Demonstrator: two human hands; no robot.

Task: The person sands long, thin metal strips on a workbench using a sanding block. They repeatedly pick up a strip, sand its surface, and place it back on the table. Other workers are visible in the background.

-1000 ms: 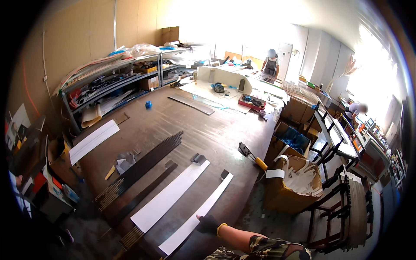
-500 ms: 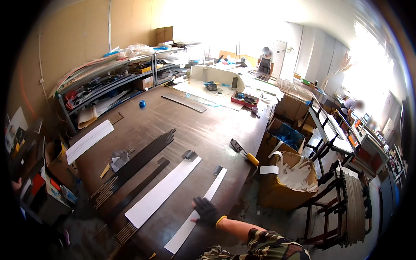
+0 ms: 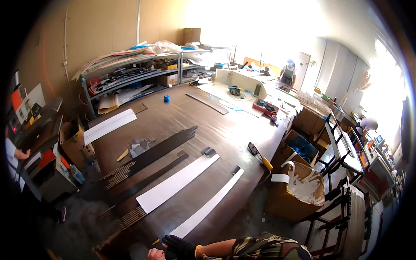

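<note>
Gloved and curled, the right hand [image 3: 180, 248] sits at the very bottom of the view in a black glove with a yellow cuff, its grip pressed against the bare left hand [image 3: 154, 254] beside it; whether either grip clasps anything is too small to tell. Both hands hover at the near edge of the long brown worktop [image 3: 225, 134]. Just above them lies the near end of a narrow white strip [image 3: 208, 203], running away diagonally. Beside it, to the left, lies a wider white strip [image 3: 177, 182], then dark strips [image 3: 151, 156] further left. A yellow-handled tool [image 3: 260, 157] rests near the worktop's right edge, above a cardboard box [image 3: 299, 190] of white offcuts.
</note>
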